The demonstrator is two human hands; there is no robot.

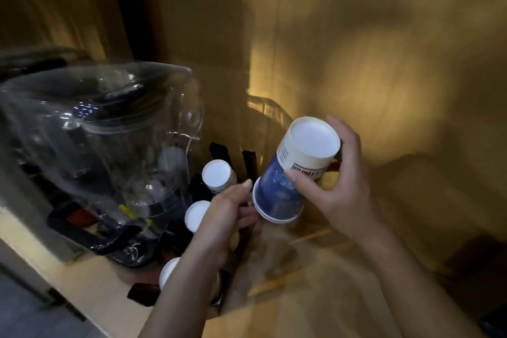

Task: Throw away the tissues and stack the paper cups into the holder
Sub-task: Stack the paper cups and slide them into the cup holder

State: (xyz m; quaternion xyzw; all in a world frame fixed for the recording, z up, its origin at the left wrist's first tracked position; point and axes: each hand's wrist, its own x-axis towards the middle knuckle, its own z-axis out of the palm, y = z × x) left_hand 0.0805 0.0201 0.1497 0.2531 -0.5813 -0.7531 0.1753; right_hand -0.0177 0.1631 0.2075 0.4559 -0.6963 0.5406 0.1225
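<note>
My right hand [333,181] grips an upside-down paper cup [297,167], blue and cream with a white base, tilted with its base up and to the right. My left hand [227,211] touches the cup's rim from the left, fingers curled under it. Three more upturned cups stand on a black holder [248,159]: one [217,174] at the back, one [196,215] in the middle, one [168,271] nearest, partly hidden by my left forearm. No tissues are visible. The frame is blurred.
A large clear plastic water jug [101,134] on a dark base [90,230] stands left of the holder on a light wooden shelf [90,282]. A yellowish wall [384,63] fills the right and back. A dark object [493,321] sits at the bottom right corner.
</note>
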